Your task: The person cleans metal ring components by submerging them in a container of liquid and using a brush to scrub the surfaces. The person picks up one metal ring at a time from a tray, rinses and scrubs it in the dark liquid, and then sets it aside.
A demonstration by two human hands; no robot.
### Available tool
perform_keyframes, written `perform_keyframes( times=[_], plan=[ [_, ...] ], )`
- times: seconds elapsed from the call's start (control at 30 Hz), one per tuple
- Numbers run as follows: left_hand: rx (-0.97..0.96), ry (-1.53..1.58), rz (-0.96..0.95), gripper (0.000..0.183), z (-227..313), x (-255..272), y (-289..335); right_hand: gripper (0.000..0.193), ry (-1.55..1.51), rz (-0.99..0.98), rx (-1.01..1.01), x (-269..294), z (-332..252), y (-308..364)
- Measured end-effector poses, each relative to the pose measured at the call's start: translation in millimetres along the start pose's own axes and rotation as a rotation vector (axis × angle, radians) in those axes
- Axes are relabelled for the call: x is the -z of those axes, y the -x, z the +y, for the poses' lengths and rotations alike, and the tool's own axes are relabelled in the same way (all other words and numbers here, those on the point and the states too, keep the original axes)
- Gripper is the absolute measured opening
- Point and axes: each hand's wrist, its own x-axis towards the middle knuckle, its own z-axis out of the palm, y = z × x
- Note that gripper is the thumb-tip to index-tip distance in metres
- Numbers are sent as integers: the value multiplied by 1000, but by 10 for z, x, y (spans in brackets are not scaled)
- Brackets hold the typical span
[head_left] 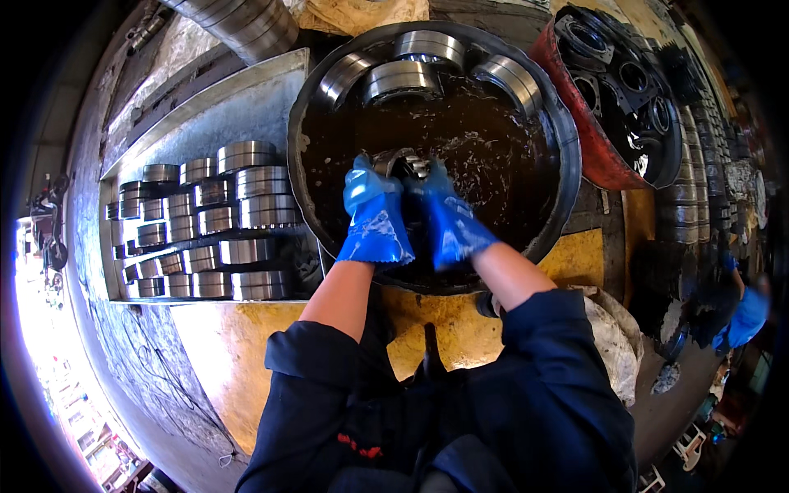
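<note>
Both my hands wear blue rubber gloves and reach into a round metal basin [297, 177] of dark brown liquid. My left hand [371, 193] and my right hand [440, 197] are closed on opposite sides of a toothed metal ring [403, 164], which sits partly in the liquid. The glove fingers hide much of the ring, and the right glove is slightly smeared by motion. Along the basin's far side rest several shiny steel rings, one [403, 80] nearest my hands and another [509, 80] at the right.
To the left, a metal tray [197, 111] holds rows of stacked steel rings [261, 197]. A red tub [567, 115] with dark, oily metal parts stands at the far right. A pale sack [612, 337] lies near my right arm. Another person's blue glove [746, 316] shows at the right edge.
</note>
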Motion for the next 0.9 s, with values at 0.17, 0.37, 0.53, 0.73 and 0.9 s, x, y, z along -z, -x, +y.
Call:
perform_keyframes(
  times=[0.17, 0.37, 0.53, 0.73, 0.9],
  plan=[
    [-33, 9, 9, 63, 15, -48, 11, 63, 176, 170, 304, 9, 267, 449],
    [-46, 78, -1, 64, 137, -101, 74, 37, 348, -404, 776, 621, -195, 21],
    [-16, 42, 90, 61, 70, -65, 38, 73, 112, -7, 170, 93, 53, -103],
    [-19, 60, 23, 59, 55, -97, 31, 84, -64, 207, 259, -35, 381, 353],
    [-18, 56, 33, 60, 78, -63, 48, 45, 376, -350, 608, 640, -330, 209]
  ],
)
